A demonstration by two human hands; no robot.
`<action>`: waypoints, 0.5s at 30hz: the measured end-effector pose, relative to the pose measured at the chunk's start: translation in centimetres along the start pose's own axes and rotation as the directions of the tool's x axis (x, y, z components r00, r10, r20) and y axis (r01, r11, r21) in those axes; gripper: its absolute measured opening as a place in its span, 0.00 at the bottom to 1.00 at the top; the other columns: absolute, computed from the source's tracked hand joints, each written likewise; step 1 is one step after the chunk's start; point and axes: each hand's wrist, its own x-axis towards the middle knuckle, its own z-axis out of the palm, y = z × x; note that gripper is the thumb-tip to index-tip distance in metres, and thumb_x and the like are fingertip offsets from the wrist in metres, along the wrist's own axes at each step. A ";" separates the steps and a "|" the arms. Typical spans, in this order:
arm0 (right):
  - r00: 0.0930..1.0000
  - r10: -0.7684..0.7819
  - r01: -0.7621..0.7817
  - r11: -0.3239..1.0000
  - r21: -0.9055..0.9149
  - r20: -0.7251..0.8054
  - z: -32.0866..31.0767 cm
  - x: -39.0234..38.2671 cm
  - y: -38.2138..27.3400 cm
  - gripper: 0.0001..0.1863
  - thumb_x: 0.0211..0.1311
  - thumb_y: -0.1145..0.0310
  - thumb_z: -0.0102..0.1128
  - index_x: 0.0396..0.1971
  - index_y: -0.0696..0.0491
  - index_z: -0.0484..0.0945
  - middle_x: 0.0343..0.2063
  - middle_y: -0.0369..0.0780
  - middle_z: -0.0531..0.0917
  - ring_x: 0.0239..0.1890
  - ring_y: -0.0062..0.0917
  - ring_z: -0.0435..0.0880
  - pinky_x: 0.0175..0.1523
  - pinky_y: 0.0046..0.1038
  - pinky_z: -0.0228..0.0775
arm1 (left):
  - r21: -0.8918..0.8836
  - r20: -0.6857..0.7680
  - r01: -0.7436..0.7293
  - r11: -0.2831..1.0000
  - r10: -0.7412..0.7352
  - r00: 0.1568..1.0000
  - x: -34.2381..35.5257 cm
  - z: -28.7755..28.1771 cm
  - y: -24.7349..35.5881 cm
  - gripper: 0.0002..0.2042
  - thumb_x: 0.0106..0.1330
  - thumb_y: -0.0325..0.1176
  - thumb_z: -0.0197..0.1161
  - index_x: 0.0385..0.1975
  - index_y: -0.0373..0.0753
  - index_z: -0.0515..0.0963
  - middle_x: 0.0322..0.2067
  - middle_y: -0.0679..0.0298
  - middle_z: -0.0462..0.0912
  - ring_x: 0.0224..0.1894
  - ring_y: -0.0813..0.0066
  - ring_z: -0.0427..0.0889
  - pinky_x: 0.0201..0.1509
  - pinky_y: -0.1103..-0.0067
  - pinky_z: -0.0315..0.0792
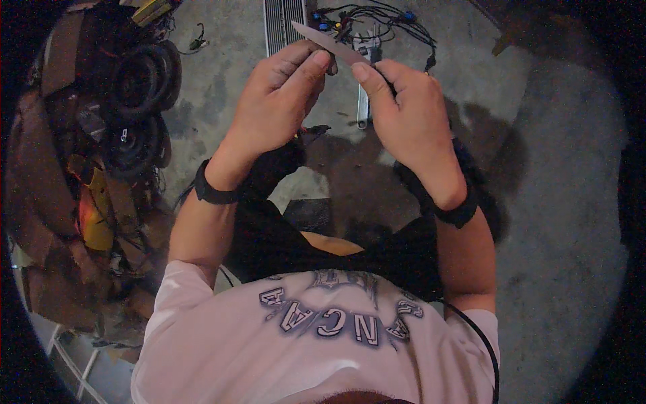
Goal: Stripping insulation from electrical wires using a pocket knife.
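A knife (332,46) with a pale pointed blade is in my right hand (408,111), its handle mostly hidden by the closed fingers and the thumb laid near the base of the blade. The blade points up and to the left, passing over the fingertips of my left hand (282,97). That hand is closed in a pinch, thumb against fingers. Something small and dark shows at its fingertips, too hidden to name. Below the blade, a silver wrench (363,111) lies on the concrete floor between my hands.
A finned metal panel (285,27) lies beyond my left hand. Black cables (414,30) with blue connectors are tangled at the far side. A heap along the left holds black round wheel-like parts (140,79), brown cardboard (40,168) and a yellow piece (98,212).
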 end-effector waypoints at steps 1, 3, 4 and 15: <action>1.000 0.010 -0.010 1.000 -0.009 0.008 0.0 0.1 -0.1 0.19 0.63 0.57 0.54 0.20 0.58 0.76 0.16 0.53 0.76 0.24 0.52 0.77 0.28 0.47 0.66 | 0.002 -0.001 0.002 1.000 -0.002 1.000 0.1 -0.1 0.1 0.10 0.71 0.36 0.52 0.34 0.36 0.73 0.17 0.76 0.66 0.17 0.91 0.60 0.18 0.87 0.53; 1.000 0.023 -0.022 1.000 -0.018 0.015 0.0 0.2 0.0 0.19 0.63 0.57 0.54 0.20 0.58 0.76 0.16 0.53 0.76 0.24 0.53 0.77 0.28 0.47 0.66 | -0.007 -0.001 0.014 1.000 -0.014 1.000 0.2 -0.2 0.1 0.10 0.71 0.37 0.51 0.34 0.36 0.73 0.17 0.76 0.67 0.17 0.91 0.60 0.18 0.87 0.52; 1.000 0.013 -0.013 0.999 -0.051 0.000 0.0 0.2 0.2 0.20 0.63 0.57 0.54 0.20 0.58 0.76 0.17 0.53 0.76 0.24 0.52 0.76 0.29 0.47 0.66 | -0.007 0.001 0.016 1.000 -0.016 1.000 0.1 -0.2 0.3 0.10 0.71 0.37 0.51 0.34 0.36 0.73 0.17 0.76 0.67 0.17 0.91 0.60 0.18 0.87 0.52; 0.995 -0.049 0.052 0.998 0.036 -0.088 -0.3 0.0 1.0 0.19 0.64 0.57 0.54 0.21 0.58 0.72 0.18 0.51 0.76 0.24 0.50 0.77 0.26 0.43 0.65 | -0.344 0.026 0.195 0.919 -0.198 0.980 0.1 -0.9 0.5 0.10 0.70 0.37 0.50 0.33 0.38 0.72 0.16 0.76 0.61 0.15 0.88 0.55 0.17 0.85 0.48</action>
